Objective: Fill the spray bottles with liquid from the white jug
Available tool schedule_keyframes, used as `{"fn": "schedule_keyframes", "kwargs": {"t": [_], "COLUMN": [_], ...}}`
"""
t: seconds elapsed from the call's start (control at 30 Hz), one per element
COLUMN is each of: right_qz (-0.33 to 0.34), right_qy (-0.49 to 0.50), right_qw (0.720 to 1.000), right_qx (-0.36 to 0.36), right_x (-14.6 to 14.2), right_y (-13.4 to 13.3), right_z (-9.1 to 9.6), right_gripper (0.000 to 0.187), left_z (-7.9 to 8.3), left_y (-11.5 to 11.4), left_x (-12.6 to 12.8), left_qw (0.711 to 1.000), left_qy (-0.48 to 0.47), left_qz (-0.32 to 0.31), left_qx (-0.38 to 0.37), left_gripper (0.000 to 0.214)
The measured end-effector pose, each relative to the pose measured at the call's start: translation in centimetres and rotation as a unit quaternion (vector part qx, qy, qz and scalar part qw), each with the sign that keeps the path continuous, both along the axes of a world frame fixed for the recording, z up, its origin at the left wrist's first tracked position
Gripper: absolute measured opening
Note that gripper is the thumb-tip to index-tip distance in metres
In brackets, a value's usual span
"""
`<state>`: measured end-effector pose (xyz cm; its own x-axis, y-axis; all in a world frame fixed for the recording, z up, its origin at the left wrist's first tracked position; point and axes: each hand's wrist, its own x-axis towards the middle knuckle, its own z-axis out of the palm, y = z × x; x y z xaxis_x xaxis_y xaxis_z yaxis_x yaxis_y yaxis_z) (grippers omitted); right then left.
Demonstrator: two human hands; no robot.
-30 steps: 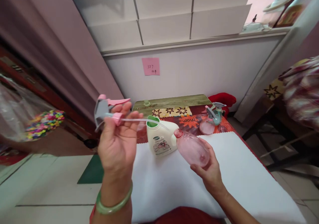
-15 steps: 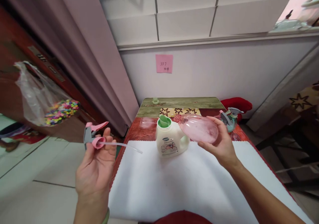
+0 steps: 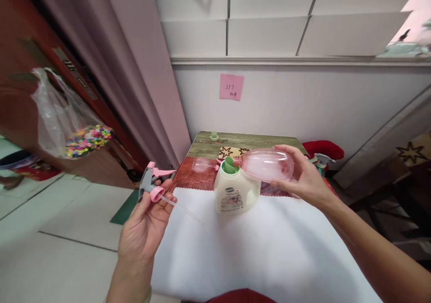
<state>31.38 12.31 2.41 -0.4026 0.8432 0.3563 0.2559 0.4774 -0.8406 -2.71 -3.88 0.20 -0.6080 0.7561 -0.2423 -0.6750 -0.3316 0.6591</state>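
My left hand (image 3: 145,226) is closed around a pink and grey spray trigger head (image 3: 152,184), whose thin clear tube trails right over the white cloth. My right hand (image 3: 305,179) grips a clear pink bottle (image 3: 266,164), tipped on its side with its open neck pointing left over the green-capped opening of a white detergent jug (image 3: 235,191). The jug stands upright at the far edge of the white cloth (image 3: 262,244).
A small table (image 3: 242,140) stands against the wall, with a green cap (image 3: 214,135) at its far edge and another clear pink bottle (image 3: 201,164) at left. A teal spray bottle (image 3: 321,163) sits right. A bag of coloured beads (image 3: 79,137) hangs at left.
My right hand raised the pink bottle and tipped it level, neck over the jug. My left hand moved down and left, away from the bottle, carrying the trigger head with it.
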Motion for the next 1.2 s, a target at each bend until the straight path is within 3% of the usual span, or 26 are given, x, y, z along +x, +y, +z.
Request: {"fn": "schedule_keyframes", "kwargs": {"t": [0.4, 0.57, 1.2], "right_qz": [0.013, 0.026, 0.052], "right_qy": [-0.102, -0.110, -0.153], "right_qw": [0.994, 0.993, 0.984], "right_qx": [0.025, 0.023, 0.082], "right_x": [-0.1, -0.2, -0.3], "right_y": [0.6, 0.8, 1.3], "right_z": [3.4, 4.5, 6.2], "right_gripper": [0.080, 0.078, 0.077], "left_z": [-1.0, -0.6, -0.7], "left_y": [-0.6, -0.5, -0.4], "left_x": [-0.6, -0.2, -0.4], "left_qw": [0.999, 1.000, 0.999], "left_qy": [0.021, 0.010, -0.035], "left_qz": [-0.023, -0.008, -0.007], "left_qx": [0.025, 0.012, -0.010], "left_gripper": [0.029, 0.032, 0.028]}}
